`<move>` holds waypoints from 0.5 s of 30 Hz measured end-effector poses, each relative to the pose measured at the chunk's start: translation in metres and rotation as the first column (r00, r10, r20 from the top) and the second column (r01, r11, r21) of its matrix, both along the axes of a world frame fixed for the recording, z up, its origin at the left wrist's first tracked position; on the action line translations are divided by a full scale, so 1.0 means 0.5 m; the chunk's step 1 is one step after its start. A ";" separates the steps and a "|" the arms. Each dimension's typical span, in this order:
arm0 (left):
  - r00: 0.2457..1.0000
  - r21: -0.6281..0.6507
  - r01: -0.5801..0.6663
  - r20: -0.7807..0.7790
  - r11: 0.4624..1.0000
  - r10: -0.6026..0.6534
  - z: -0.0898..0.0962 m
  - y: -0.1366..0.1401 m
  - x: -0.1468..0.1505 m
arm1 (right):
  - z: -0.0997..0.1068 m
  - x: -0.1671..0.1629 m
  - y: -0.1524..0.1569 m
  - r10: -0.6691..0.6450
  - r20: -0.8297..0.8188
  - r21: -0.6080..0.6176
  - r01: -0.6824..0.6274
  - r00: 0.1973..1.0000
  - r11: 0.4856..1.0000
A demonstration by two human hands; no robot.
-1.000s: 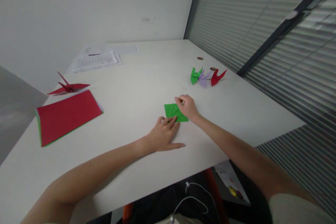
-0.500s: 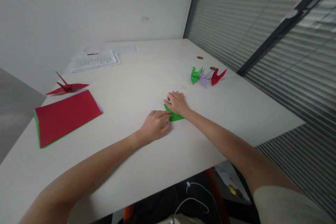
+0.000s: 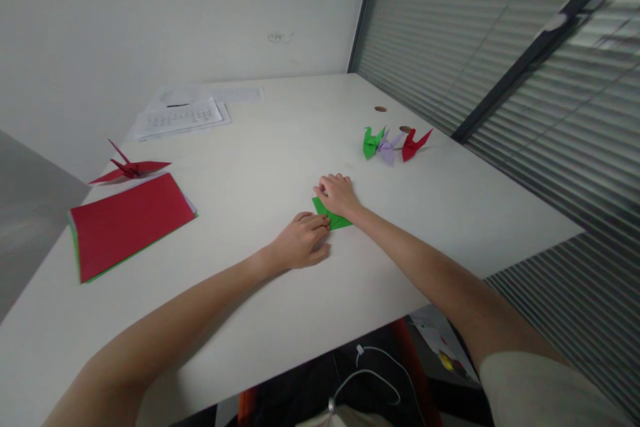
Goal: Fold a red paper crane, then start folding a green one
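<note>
A small piece of folded green paper (image 3: 341,221) lies flat on the white table in front of me, partly covered by both hands. My left hand (image 3: 303,240) reaches it from the left: the fingers stretch out with their tips on the paper, and the thumb rests apart on the tabletop. Over the far side of the paper lies my right hand (image 3: 339,195), its fingers curled and the heel of the hand pressing on the sheet. What is beneath that palm is hidden.
Green (image 3: 373,143), lilac (image 3: 387,149) and red (image 3: 412,145) paper cranes stand at the right back. On the left lie a stack of coloured paper (image 3: 133,223) and a larger red crane (image 3: 131,169). Written sheets (image 3: 180,117) lie behind. Window blinds (image 3: 500,33) border the right.
My left hand has shifted slightly right, and its thumb has moved away from the paper's near edge. My right hand stays nearly in place on the paper.
</note>
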State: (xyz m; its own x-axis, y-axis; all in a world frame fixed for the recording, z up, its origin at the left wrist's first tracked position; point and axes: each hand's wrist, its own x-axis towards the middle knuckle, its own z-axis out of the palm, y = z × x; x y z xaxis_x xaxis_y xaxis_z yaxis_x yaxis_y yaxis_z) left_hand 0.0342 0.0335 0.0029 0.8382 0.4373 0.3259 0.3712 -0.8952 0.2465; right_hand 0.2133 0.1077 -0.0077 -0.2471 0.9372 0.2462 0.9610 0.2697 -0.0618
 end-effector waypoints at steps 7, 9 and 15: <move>0.998 0.033 0.035 -0.045 0.999 -0.033 0.003 0.002 0.005 | -0.003 0.001 0.012 0.018 -0.076 0.003 -0.018 0.997 1.000; 0.997 0.055 0.016 -0.074 0.998 -0.012 0.004 0.001 0.004 | -0.001 0.011 0.025 0.017 -0.220 -0.045 -0.028 0.975 0.999; 0.986 0.111 -0.142 -0.074 0.984 0.151 0.001 -0.005 -0.001 | 0.017 0.086 0.033 0.123 -0.662 -0.061 -0.217 0.740 0.974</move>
State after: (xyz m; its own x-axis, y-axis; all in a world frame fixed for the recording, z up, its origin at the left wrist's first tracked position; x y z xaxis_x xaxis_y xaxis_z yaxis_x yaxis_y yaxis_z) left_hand 0.0334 0.0311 0.0036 0.7932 0.5243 0.3098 0.5153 -0.8489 0.1175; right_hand 0.2561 0.1242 0.0006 -0.2289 0.9293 0.2899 0.6130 0.3690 -0.6987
